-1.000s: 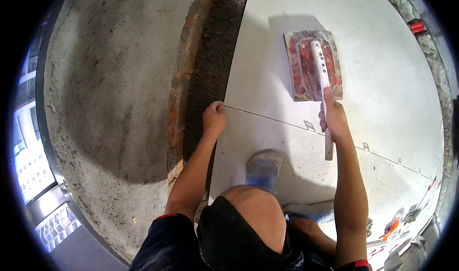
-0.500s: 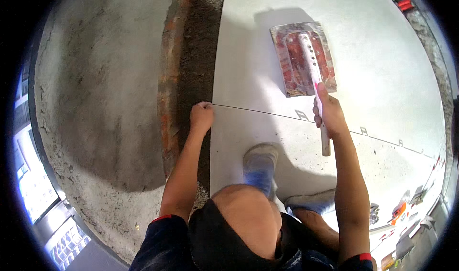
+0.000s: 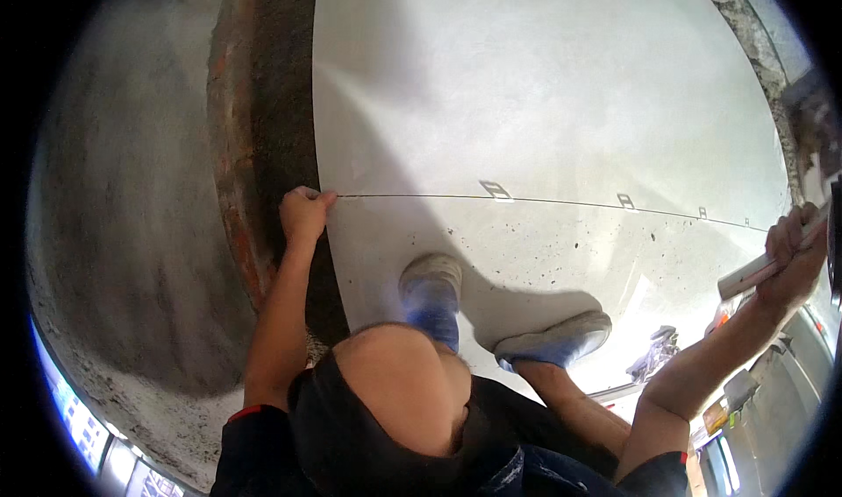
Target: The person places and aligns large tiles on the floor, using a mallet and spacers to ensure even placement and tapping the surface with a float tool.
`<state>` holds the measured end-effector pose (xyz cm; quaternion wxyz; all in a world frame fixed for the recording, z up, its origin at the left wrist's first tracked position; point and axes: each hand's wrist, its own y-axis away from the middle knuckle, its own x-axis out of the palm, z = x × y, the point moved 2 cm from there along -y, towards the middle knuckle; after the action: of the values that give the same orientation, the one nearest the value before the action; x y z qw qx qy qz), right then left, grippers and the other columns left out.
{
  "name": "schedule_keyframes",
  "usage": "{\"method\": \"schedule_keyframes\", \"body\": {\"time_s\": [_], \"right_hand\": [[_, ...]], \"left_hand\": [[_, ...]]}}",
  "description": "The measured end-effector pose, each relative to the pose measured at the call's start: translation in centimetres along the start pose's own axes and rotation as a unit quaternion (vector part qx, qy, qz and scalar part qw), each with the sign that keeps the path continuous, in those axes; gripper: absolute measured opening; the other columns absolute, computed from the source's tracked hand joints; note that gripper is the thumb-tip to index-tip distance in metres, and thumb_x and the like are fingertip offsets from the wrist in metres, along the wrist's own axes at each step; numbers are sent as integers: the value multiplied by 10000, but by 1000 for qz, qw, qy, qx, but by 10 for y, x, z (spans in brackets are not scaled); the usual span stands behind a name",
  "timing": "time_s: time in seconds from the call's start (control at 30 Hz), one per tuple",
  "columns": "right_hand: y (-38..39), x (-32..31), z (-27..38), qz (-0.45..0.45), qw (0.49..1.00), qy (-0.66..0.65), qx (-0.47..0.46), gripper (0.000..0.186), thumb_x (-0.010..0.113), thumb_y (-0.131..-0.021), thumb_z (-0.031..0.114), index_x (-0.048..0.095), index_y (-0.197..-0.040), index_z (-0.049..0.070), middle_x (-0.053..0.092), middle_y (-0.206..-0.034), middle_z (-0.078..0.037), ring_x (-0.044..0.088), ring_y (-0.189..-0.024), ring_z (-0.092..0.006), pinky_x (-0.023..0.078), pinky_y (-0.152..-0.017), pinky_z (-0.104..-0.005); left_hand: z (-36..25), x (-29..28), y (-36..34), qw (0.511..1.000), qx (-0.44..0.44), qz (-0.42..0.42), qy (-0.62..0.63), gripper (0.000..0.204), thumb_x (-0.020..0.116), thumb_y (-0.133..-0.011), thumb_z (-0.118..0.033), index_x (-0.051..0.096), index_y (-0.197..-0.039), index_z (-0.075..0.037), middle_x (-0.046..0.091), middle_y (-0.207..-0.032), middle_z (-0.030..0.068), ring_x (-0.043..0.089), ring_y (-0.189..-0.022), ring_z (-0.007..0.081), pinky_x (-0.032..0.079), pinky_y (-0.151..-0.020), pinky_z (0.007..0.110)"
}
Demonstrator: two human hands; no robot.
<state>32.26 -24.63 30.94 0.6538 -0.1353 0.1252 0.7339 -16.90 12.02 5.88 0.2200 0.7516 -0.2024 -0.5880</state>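
Note:
My left hand (image 3: 304,214) is at the left end of the joint between two large pale floor tiles. Its fingers are curled and the thumb touches the tile edge; anything inside them is hidden. Out at the far right, my right hand (image 3: 792,256) grips the pale handle of a flat tile float (image 3: 816,124), raised off the floor. Its plate is blurred and partly cut off by the view's edge. The far tile (image 3: 544,76) meets the near tile (image 3: 553,260) along a thin dark line, where several small clip-like tabs (image 3: 495,190) stick up.
Left of the tiles runs a dark mortar strip (image 3: 279,85), bordered by an orange-brown edge and a rough grey concrete surface (image 3: 123,199). My shoes (image 3: 561,337) stand on the near tile among dark crumbs. A crumpled plastic bag (image 3: 653,354) lies at the lower right.
My right hand has lifted the tile float off the far tile and swung it out to the right. The view has shifted right; my left hand stays at the joint's end.

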Motion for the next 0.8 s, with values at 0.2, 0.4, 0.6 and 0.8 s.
{"method": "schedule_keyframes", "body": {"time_s": [0.2, 0.4, 0.6, 0.8], "right_hand": [[72, 136, -119, 158, 936, 240, 202, 499, 405, -1040, 574, 547, -861, 131, 453, -615, 43, 431, -464, -77, 340, -401, -250], [96, 202, -107, 417, 870, 55, 258, 594, 482, -988, 638, 505, -744, 96, 426, -573, 43, 382, -442, -74, 321, -403, -262], [71, 144, 19, 275, 943, 45, 182, 550, 393, -1021, 625, 538, -764, 161, 399, -560, 69, 343, -429, -31, 236, -374, -213], [73, 194, -71, 144, 967, 190, 85, 373, 434, -1078, 402, 614, -1041, 77, 472, -638, 68, 432, -465, -68, 401, -398, -251]], "left_hand": [[-3, -2, -7, 999, -24, 3, 29, 267, 811, -781, -189, 708, -837, 52, 703, -715, 153, 676, -649, 226, 515, -626, 376], [-9, -7, 0, 1000, -9, 5, 6, 284, 829, -779, -189, 710, -843, 61, 711, -735, 172, 695, -675, 251, 529, -652, 382], [-9, -4, 6, 999, -26, -16, 36, 264, 831, -780, -182, 718, -833, 50, 728, -780, 183, 711, -740, 267, 538, -684, 384], [-4, -1, 3, 998, -28, -12, 56, 263, 837, -764, -186, 714, -823, 40, 727, -810, 196, 709, -767, 285, 537, -692, 396]]}}
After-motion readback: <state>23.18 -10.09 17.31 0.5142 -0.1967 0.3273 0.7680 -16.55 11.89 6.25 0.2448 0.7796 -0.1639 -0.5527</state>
